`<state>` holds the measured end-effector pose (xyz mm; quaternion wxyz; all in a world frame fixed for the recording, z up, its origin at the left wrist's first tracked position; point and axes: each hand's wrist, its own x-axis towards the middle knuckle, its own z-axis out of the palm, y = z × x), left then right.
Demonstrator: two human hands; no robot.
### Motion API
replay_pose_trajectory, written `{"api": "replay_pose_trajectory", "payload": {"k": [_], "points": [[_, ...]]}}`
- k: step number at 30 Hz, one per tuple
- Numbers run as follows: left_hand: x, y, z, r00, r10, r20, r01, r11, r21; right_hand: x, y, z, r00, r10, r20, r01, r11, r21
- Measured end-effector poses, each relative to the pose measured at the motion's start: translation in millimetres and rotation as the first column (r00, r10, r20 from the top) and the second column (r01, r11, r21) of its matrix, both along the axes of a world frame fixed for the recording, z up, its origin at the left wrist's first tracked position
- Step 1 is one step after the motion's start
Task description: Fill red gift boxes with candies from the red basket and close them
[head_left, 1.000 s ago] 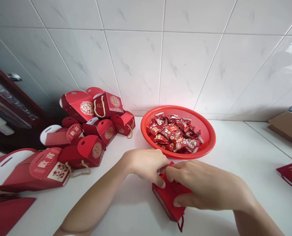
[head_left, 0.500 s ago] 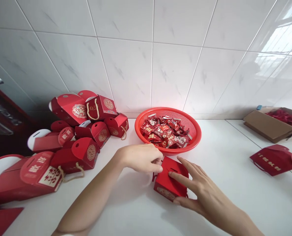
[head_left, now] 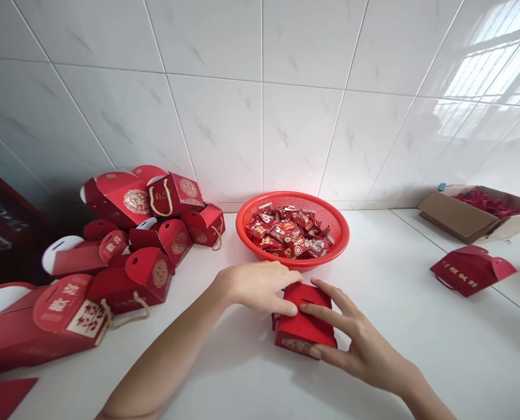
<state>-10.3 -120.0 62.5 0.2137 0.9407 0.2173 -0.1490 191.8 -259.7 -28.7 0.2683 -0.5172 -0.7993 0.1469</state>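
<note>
A small red gift box [head_left: 304,329] with a slotted top and a gold pattern on its near side sits on the white counter, between my hands. My left hand [head_left: 260,293] holds it at the far left, thumb pressed on the top and the other fingers bent down, partly hidden. Across the right part of the box lies my right hand [head_left: 359,332], its thumb at the near edge and its fingers spread over the top and far edge. Just beyond the box, a red plastic basket [head_left: 342,245] holds many red-wrapped candies [head_left: 288,230].
Several red gift boxes with rope handles [head_left: 131,280] are piled at the left against the tiled wall [head_left: 224,134]. On the right stand another red box [head_left: 470,271] and an open cardboard carton [head_left: 450,219] with dark pink contents [head_left: 489,201].
My left thumb has moved right, further onto the box's top. The right hand stays on the box with little change. The view has turned slightly to the right.
</note>
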Motion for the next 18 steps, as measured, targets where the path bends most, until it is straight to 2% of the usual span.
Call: {"api": "replay_pose_trajectory", "payload": {"k": [4, 7, 9, 12, 15, 18], "points": [[-2, -1, 0.1, 0.998, -0.004, 0.062, 0.009, 0.997, -0.077, 19, -4, 3.0, 0.999, -0.032, -0.004, 0.032, 0.994, 0.102], [-8, 1, 2.3, 0.998, 0.032, 0.061, -0.027, 0.997, -0.068, 63, -9, 2.5, 0.966, -0.256, -0.021, 0.256, 0.952, 0.166], [-13, 4, 3.9, 0.998, 0.051, 0.048, -0.048, 0.997, -0.062, 100, -13, -1.1, 0.897, -0.437, -0.061, 0.441, 0.878, 0.188], [-18, 9, 7.8, 0.996, 0.068, 0.066, -0.063, 0.996, -0.066, 146, -16, -8.6, 0.730, -0.676, -0.096, 0.679, 0.704, 0.207], [-24, 14, 15.0, 0.990, 0.104, 0.093, -0.098, 0.993, -0.065, 172, -16, -16.0, 0.572, -0.815, -0.091, 0.805, 0.537, 0.253], [-33, 18, 23.5, 0.977, 0.175, 0.124, -0.169, 0.984, -0.063, 199, -19, -23.5, 0.456, -0.887, -0.065, 0.852, 0.415, 0.318]]}}
